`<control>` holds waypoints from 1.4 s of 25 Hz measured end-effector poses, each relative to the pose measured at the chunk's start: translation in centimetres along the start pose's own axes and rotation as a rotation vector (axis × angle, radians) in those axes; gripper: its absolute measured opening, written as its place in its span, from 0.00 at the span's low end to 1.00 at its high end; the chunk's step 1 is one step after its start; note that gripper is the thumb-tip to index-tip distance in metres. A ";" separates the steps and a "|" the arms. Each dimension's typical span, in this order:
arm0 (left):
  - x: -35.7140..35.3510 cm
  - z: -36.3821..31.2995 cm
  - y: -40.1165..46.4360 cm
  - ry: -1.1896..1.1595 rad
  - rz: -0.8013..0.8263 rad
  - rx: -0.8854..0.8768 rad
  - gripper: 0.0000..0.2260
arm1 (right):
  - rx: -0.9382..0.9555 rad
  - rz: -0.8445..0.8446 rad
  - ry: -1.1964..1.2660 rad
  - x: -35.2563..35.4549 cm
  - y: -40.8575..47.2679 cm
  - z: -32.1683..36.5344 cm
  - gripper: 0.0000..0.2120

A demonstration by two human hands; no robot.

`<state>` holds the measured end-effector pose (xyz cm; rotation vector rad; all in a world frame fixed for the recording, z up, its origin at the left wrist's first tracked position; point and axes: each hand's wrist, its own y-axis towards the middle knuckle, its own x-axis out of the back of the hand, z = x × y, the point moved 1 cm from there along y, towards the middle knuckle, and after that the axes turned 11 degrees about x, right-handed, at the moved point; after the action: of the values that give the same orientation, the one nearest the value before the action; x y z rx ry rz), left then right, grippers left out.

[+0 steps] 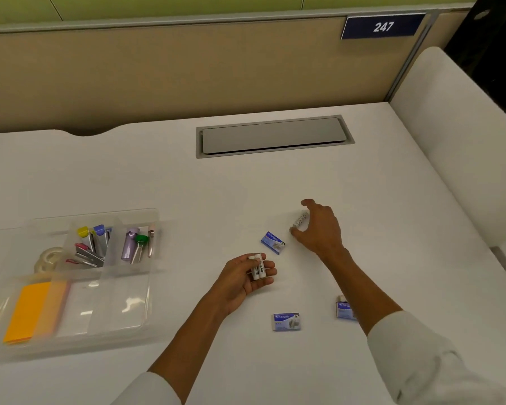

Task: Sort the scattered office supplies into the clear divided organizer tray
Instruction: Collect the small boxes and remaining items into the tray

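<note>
Nearest us, one small blue staple box lies just behind the left wrist, another blue box sits half-hidden against the right forearm. The left hand is palm-up, fingers curled round two white tubes, glue sticks or correction pens by the look of them, though the labels are too blurred to be sure. Just beyond its fingertips, a third blue box, lying between the two hands. The right hand is pinching a third white tube, thumb and fingers closed on it at the desk surface. Best move, I'd say: lift that tube clear, pass it into the waiting left palm, carry all three together. The organizer tray sits well off to the left of the left hand, its near-right compartments bare, so there's room. Keep the left fingers cupped so nothing rolls off.
</note>
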<state>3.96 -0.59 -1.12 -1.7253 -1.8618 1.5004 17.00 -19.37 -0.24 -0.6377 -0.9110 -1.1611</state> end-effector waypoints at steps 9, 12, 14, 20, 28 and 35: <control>0.0 -0.4 -1.2 -0.134 0.109 0.058 0.13 | 0.212 0.021 0.446 2.2 -2.5 3.5 0.30; 0.5 -0.5 -2.5 -0.160 0.153 0.036 0.14 | 0.429 0.204 0.491 2.4 -6.4 7.3 0.28; 1.1 -0.6 -3.6 -0.141 0.186 0.035 0.17 | 0.508 0.262 0.414 1.7 -8.0 9.2 0.26; 3.2 0.2 -6.3 -0.076 0.192 -0.016 0.15 | 0.585 0.278 0.321 -0.1 -9.9 11.9 0.25; 4.3 1.5 -6.9 0.001 0.032 -0.046 0.14 | 0.510 0.149 0.457 -1.2 -13.0 11.0 0.30; 2.0 3.5 -5.9 0.027 0.036 0.037 0.13 | 0.167 -0.130 0.449 2.3 -16.0 3.1 0.18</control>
<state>-2.91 0.35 0.71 -1.7633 -1.7878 1.5067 1.20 -22.76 2.88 -0.1690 -0.6604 -1.2628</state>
